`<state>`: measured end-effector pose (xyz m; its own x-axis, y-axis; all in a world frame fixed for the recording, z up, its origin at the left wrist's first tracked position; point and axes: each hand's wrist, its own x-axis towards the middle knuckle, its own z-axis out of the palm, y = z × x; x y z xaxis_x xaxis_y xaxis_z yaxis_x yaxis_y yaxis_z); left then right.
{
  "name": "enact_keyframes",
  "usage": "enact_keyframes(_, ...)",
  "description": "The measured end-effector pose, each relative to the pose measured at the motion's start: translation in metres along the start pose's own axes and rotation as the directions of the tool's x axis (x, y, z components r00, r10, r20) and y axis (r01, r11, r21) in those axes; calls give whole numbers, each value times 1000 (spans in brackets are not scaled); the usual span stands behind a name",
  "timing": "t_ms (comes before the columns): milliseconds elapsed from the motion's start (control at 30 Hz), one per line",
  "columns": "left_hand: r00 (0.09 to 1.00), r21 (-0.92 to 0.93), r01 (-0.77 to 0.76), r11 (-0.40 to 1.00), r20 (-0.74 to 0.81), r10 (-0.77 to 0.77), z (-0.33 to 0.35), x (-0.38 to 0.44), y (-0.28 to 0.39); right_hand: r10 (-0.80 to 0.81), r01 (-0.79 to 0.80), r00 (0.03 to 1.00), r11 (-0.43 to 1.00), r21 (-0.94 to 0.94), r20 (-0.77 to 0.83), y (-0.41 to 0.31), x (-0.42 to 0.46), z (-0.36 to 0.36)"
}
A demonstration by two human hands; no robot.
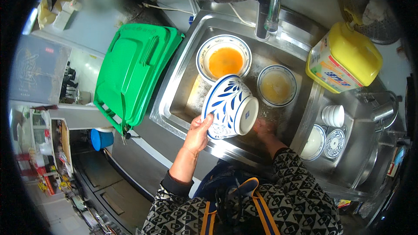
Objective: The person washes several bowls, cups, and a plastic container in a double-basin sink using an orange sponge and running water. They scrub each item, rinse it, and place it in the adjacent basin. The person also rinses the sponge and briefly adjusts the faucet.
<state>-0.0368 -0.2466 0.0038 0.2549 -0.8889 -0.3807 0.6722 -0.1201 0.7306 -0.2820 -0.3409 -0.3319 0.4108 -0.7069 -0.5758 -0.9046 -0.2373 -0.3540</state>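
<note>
My left hand point(198, 133) grips the rim of a large white ceramic bowl point(227, 107) with blue leaf decoration. The bowl is tipped on its side over the sink, with its foot ring turned to the right. Lower down in the stainless steel sink basin point(183, 104) is my right hand point(264, 129); it is blurred and its fingers are partly hidden by the bowl. Beyond the held bowl sits a patterned bowl of orange liquid point(226, 61). To its right, a smaller bowl point(277, 86) holds cloudy yellowish liquid.
A chrome faucet point(271, 9) rises at the sink's back edge. Left of the basin leans a green bin lid point(134, 75). A yellow detergent jug point(346, 58) stands at right, beside a second basin point(356, 143) with stacked white cups point(333, 116) and patterned bowls point(334, 143).
</note>
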Motion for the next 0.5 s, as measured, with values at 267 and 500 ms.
enact_keyframes(267, 995, 21, -63, 998, -73, 64, -14, 7, 11, 0, -298, 954, 69, 952, 299, -26, 1, -110)
enact_keyframes(500, 995, 219, -78, 973, -46, 90, -11, 23, 17, -349, 777, 627, 355, 521, -697, -156, -132, -269)
